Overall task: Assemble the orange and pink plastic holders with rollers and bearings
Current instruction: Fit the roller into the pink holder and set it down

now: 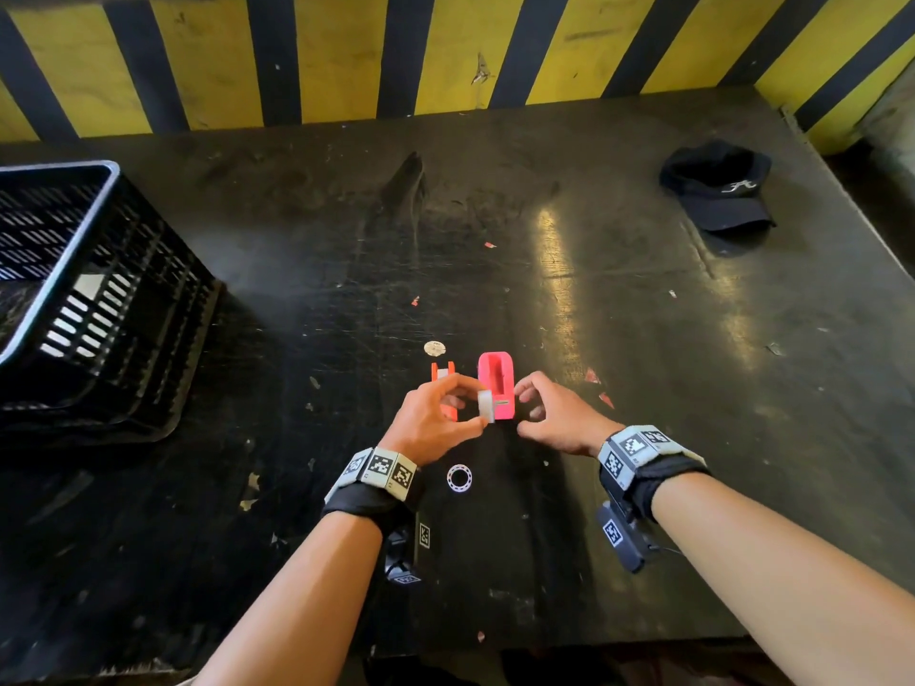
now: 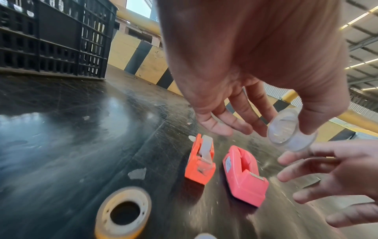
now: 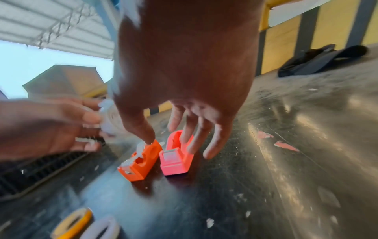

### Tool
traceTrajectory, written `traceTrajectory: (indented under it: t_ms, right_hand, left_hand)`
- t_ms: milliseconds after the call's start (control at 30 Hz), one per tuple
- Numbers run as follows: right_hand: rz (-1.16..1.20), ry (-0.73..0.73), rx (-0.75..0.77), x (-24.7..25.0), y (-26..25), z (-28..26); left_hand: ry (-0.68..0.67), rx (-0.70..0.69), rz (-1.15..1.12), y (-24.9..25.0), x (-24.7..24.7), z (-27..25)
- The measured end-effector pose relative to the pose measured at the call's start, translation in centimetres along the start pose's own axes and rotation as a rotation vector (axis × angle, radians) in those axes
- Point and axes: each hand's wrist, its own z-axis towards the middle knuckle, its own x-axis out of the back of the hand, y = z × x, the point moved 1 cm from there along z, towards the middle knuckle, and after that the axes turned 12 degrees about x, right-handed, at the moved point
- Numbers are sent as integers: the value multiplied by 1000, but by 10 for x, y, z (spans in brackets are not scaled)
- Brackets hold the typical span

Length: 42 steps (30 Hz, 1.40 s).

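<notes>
Pinching the clear roller [image 2: 291, 131] in my left hand [image 1: 435, 418], I hold it above the pink holder [image 1: 496, 388] near the counter's [image 1: 643, 339] front edge; my right hand [image 1: 554, 413] hovers empty, fingers spread. Slick plastic could slip and roll off.

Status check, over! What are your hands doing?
Left hand pinches white roller. Right hand open, empty. Pink holder empty on table; orange holder beside it. Path clear.
</notes>
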Motion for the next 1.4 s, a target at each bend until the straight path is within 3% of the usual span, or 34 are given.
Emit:
traceTrajectory:
  t_ms: [200, 433, 600, 833, 1133, 1400]
  right_hand:
    - [-292, -31, 19, 1, 20, 51]
    - [-390, -12, 49, -15, 32, 76]
    - [-268, 45, 164, -9, 26, 57]
    - [-150, 169, 316, 2, 4, 25]
    - [-96, 200, 327, 7, -24, 3]
    - [-12, 221, 371, 7, -37, -11]
  left_hand:
    - [62, -20, 102, 10, 13, 25]
    - [51, -5, 176, 11, 16, 35]
    - [49, -30, 203, 16, 17, 33]
    - [101, -209, 204, 35, 16, 37]
    - [104, -93, 359, 44, 21, 17]
    - [22, -30, 150, 56, 32, 0]
